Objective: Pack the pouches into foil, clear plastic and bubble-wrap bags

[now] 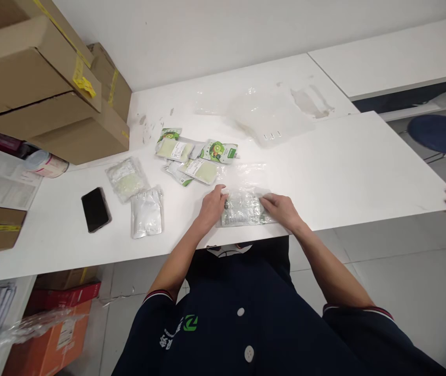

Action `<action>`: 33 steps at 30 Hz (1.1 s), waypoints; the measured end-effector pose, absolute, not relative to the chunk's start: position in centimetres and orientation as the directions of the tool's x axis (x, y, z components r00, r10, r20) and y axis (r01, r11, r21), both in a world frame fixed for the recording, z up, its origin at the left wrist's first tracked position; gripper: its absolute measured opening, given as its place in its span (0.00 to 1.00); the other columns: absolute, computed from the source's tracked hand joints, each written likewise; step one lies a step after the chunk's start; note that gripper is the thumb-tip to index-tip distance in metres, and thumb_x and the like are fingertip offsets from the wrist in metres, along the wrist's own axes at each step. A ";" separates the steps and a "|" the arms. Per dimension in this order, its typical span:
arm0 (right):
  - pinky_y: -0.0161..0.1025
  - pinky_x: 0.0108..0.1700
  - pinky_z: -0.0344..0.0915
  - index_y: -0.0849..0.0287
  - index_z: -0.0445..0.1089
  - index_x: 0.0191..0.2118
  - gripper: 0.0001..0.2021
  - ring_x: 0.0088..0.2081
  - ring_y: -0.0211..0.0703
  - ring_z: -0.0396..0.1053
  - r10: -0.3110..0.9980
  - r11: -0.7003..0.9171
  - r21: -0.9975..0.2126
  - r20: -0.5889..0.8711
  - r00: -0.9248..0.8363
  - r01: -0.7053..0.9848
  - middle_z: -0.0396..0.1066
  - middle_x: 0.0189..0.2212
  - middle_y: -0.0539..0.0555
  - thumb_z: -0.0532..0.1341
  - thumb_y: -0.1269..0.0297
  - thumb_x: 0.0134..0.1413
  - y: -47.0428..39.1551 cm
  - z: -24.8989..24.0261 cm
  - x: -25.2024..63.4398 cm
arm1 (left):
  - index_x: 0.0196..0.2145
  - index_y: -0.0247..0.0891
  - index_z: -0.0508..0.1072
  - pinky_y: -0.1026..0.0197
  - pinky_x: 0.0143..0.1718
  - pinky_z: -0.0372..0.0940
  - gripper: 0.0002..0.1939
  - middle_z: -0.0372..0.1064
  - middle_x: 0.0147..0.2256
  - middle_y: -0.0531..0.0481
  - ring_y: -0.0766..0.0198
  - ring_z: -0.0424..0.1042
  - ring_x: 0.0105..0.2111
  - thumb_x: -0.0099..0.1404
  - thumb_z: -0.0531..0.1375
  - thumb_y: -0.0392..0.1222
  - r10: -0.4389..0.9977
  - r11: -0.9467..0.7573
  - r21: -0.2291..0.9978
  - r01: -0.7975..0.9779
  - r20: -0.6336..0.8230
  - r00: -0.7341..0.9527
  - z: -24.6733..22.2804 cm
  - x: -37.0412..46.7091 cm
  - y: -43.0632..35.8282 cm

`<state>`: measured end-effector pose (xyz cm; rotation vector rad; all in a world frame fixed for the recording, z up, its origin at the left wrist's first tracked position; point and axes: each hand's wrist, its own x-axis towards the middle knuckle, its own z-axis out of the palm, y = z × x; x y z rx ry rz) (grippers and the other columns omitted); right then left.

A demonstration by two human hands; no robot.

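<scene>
A clear plastic bag (245,210) with a silvery, printed packet inside lies flat near the table's front edge. My left hand (212,207) pinches its left side, fingers closed at the upper corner. At the right side, my right hand (281,209) has thumb and fingers closed on the plastic. The bag's loose transparent end stretches away from me. Just beyond it lie several food pouches, among them a green pouch with fruit pictures (219,151) and a pale green pouch with a white label (199,170).
A silver pouch (147,214), a bagged pale packet (127,179) and a black phone (96,209) lie to the left. Cardboard boxes (66,120) are stacked at the back left. Large clear plastic bags (270,112) spread over the back. A blue stool (440,134) stands right.
</scene>
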<state>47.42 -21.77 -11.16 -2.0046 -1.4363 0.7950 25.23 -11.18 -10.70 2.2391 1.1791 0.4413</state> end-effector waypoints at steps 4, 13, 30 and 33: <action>0.42 0.34 0.63 0.55 0.70 0.33 0.16 0.31 0.46 0.68 0.924 -0.382 -0.512 -0.234 0.303 0.770 0.72 0.29 0.54 0.51 0.52 0.64 -20.4 -11.2 46.0 | 0.57 0.35 0.66 0.47 0.47 0.66 0.18 0.69 0.47 0.36 0.49 0.70 0.47 0.71 0.52 0.38 0.847 -0.524 0.399 0.753 0.153 0.509 -12.3 25.9 -11.0; 0.58 0.63 0.54 0.52 0.62 0.63 0.23 0.68 0.57 0.50 0.994 0.111 -0.402 0.063 -0.093 0.909 0.56 0.66 0.58 0.52 0.54 0.66 -22.3 -11.4 47.3 | 0.63 0.37 0.60 0.45 0.63 0.56 0.31 0.60 0.62 0.36 0.50 0.59 0.63 0.69 0.54 0.56 0.415 -0.835 0.439 0.332 0.107 0.904 -11.0 20.6 -12.0; 0.41 0.40 0.67 0.58 0.74 0.38 0.16 0.37 0.45 0.73 0.944 -0.293 -0.772 -0.143 0.296 0.564 0.77 0.34 0.54 0.55 0.52 0.61 -20.3 -11.1 49.8 | 0.49 0.39 0.68 0.60 0.33 0.66 0.23 0.74 0.35 0.47 0.59 0.74 0.33 0.67 0.55 0.60 0.905 -0.136 0.823 0.552 -0.124 0.408 -10.8 23.9 -9.9; 0.40 0.36 0.63 0.57 0.71 0.36 0.14 0.34 0.45 0.71 0.913 -0.384 -0.651 -0.163 0.374 0.655 0.76 0.31 0.54 0.52 0.55 0.63 -18.2 -11.4 48.7 | 0.60 0.36 0.60 0.56 0.39 0.66 0.29 0.73 0.42 0.41 0.54 0.74 0.39 0.68 0.56 0.55 0.935 -0.211 0.691 0.691 -0.063 0.348 -11.1 25.2 -9.7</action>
